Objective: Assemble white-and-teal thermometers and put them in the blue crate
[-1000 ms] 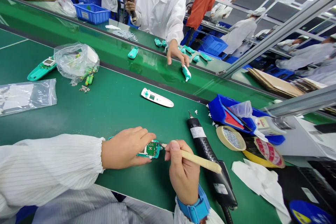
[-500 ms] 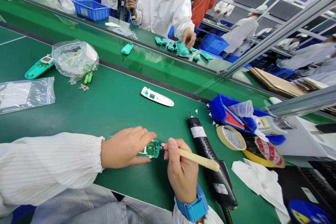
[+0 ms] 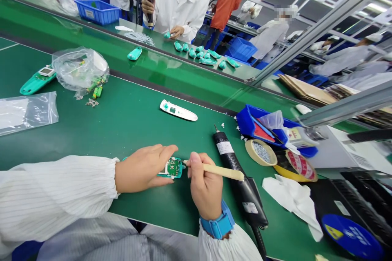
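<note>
My left hand (image 3: pixel 143 168) grips a small teal device housing (image 3: pixel 170 168) from the left, its fingers over the near end. An exposed green circuit board (image 3: pixel 173 167) sits in the housing. My right hand (image 3: pixel 204 185) pinches a pale wooden stick (image 3: pixel 222 171), and its thin tip reaches the housing's right edge. A black electric screwdriver (image 3: pixel 235 175) lies on the green bench just right of that hand, not touching it.
A white device casing (image 3: pixel 178 110) lies ahead on the bench. Left stand a plastic bag (image 3: pixel 80 69) and a teal device (image 3: pixel 38 80). Right are a blue bin (image 3: pixel 259 124), a tape roll (image 3: pixel 261 152) holding screws, and a white cloth (image 3: pixel 290 200). A co-worker works across the bench.
My hands stay on the housing and stick, while the whole view shifts slightly up and left. The co-worker's hand moves left, away from the row of teal pieces.
</note>
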A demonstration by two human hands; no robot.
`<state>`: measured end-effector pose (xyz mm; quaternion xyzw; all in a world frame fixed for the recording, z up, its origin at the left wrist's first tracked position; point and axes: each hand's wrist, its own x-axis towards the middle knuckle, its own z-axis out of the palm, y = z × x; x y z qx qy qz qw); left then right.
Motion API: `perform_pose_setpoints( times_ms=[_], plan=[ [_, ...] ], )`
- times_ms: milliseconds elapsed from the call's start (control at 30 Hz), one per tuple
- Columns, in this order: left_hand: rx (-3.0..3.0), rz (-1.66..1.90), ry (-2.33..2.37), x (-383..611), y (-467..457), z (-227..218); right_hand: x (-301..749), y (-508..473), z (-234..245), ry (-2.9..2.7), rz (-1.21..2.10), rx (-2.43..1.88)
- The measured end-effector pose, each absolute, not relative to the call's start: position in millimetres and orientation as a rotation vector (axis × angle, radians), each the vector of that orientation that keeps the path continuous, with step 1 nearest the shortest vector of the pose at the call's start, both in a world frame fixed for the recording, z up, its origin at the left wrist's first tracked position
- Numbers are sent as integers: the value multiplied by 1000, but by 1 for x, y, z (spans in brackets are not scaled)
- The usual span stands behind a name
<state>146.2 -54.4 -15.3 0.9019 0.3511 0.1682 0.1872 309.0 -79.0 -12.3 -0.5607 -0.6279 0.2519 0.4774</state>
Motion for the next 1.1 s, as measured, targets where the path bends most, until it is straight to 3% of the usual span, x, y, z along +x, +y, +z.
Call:
perform_pose_setpoints(
  times_ms=[200,1100],
  plan=[
    [2542,448,998,146,-55,-14,310,-84,-9,-1362,643,-1324],
    [2541,417,982,146,-55,-12,300,-83,-15,-1559,757,-1263]
  ],
)
